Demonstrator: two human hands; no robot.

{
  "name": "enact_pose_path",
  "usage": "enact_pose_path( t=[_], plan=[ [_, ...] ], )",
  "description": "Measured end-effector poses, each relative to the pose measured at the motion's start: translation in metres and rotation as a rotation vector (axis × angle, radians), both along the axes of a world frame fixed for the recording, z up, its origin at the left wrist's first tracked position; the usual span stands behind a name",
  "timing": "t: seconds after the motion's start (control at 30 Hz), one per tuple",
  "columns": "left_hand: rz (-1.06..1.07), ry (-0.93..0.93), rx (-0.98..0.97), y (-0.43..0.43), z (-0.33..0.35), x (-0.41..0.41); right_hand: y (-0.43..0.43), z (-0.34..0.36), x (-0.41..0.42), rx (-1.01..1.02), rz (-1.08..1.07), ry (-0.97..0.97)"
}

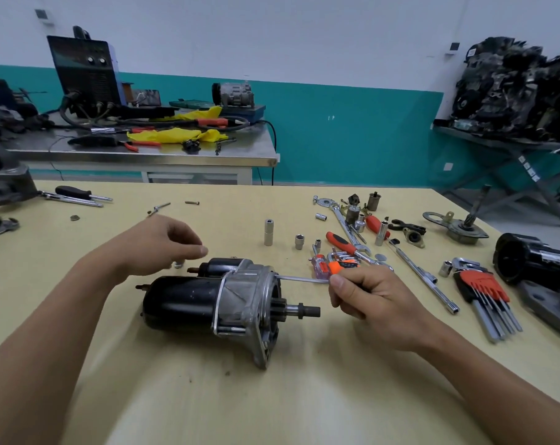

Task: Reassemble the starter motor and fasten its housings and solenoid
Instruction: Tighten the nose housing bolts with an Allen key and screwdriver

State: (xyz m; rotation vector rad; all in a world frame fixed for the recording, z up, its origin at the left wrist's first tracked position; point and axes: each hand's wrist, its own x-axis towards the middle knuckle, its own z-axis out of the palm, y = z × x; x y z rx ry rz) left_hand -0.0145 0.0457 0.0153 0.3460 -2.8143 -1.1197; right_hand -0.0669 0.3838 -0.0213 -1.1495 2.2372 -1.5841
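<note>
Starter motor (188,300) lying on the bench (272,396) between the hands, solenoid (219,266) and drive-end housing (249,293) mounted; right hand (368,297) grips a hex key (301,279) meeting that housing, left hand (156,245) hovers loosely curled, empty; final tightening apparently remains.

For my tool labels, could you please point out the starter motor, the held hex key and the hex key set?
starter motor (182,303), head view, black cylindrical body
held hex key (301,279), head view, bare shaft
hex key set (484,284), head view, orange holder
</note>
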Motion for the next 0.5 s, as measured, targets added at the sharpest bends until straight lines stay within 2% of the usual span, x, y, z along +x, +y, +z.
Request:
enact_pose_path(
  t=[0.13,0.27,0.33,0.43,0.5],
  plan=[
    [-0.088,-0.129,0.120,-0.001,-0.005,0.003,0.005,0.005,-0.004,-0.040,-0.030,-0.034],
    [-0.230,-0.214,0.180,0.005,-0.001,0.006,0.018,0.013,-0.012,-0.171,-0.154,0.052],
    [-0.252,-0.249,0.192,0.008,-0.001,0.006,0.014,0.012,-0.010,-0.108,-0.241,0.193],
    [-0.246,-0.246,0.206,0.009,-0.001,0.004,-0.004,0.008,-0.005,0.109,-0.372,0.487],
    [-0.243,-0.249,0.203,0.009,-0.001,0.003,-0.022,0.008,0.001,0.235,-0.402,0.550]
  ],
)
